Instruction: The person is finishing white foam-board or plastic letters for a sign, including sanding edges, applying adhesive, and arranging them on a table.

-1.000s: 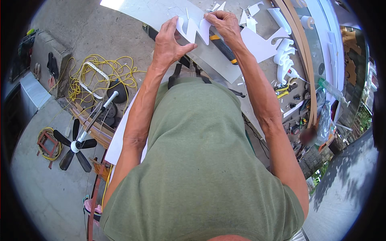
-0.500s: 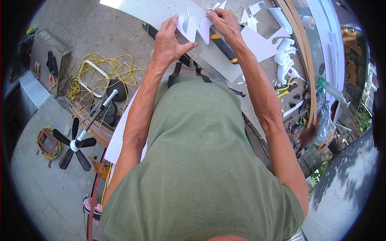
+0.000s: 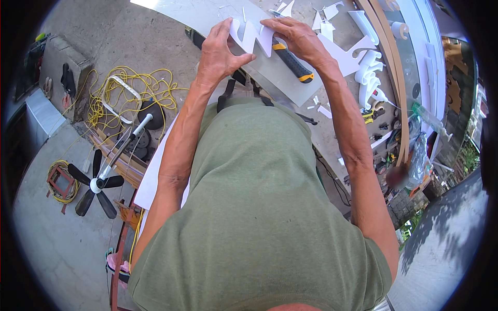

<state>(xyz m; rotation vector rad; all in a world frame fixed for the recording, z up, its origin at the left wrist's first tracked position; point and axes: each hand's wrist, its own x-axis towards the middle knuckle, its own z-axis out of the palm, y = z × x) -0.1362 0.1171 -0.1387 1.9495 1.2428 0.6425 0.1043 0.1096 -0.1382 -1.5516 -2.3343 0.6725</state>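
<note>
A white zigzag cut-out (image 3: 250, 40), like a thick letter shape, stands on a grey metal-looking sheet (image 3: 288, 93) at the top of the view. My left hand (image 3: 220, 52) cups its left side, fingertips at the upper edge and thumb stretched out by the lower corner. From the other side, my right hand (image 3: 298, 40) reaches over with its fingertips on the upper right end of the cut-out. Beneath the right palm lies a tool with a black and yellow handle (image 3: 294, 65); its front end is hidden.
White offcuts (image 3: 328, 27) and a larger white sheet piece (image 3: 340, 56) lie right of my hands. Beyond them are wavy white strips (image 3: 368, 75), yellow-handled pliers (image 3: 369, 115) and a long brown strip (image 3: 397, 78). Yellow cord (image 3: 166, 88) and a black-bladed fan (image 3: 96, 185) are at left.
My right hand has shifted slightly left and down, its fingers now stretched onto the cut-out's right end. The right forearm has swung outward, uncovering more of the black and yellow handle.
</note>
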